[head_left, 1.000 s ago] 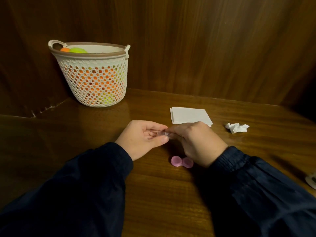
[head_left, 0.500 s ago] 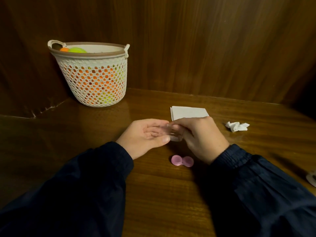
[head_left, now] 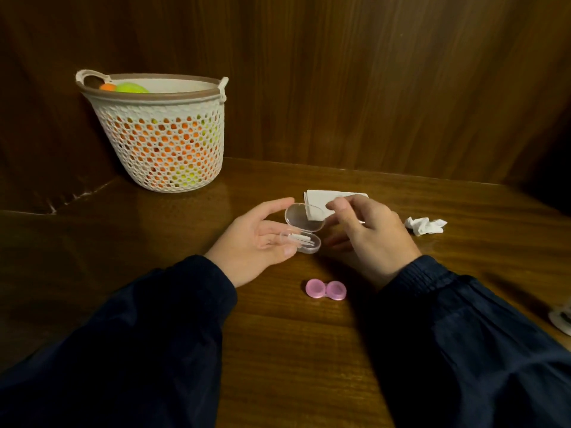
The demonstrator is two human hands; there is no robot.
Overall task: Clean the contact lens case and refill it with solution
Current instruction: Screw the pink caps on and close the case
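Observation:
A small clear plastic box (head_left: 304, 239) with its hinged lid raised rests in my left hand (head_left: 256, 242), held between thumb and fingers. White tweezer-like tools lie inside it. My right hand (head_left: 367, 236) hovers just right of the box, fingers loosely curled near the lid, holding nothing that I can see. The pink contact lens case (head_left: 326, 289), both round caps on, lies on the wooden table below my hands.
A folded white tissue (head_left: 321, 202) lies behind the hands; a crumpled tissue (head_left: 425, 225) sits to the right. A white mesh basket (head_left: 160, 134) with orange and green items stands at the back left. A white object (head_left: 562, 318) shows at the right edge.
The clear box was closed between both hands; its lid now stands open. My right hand has let go and drawn slightly right; my left hand has opened out under the box.

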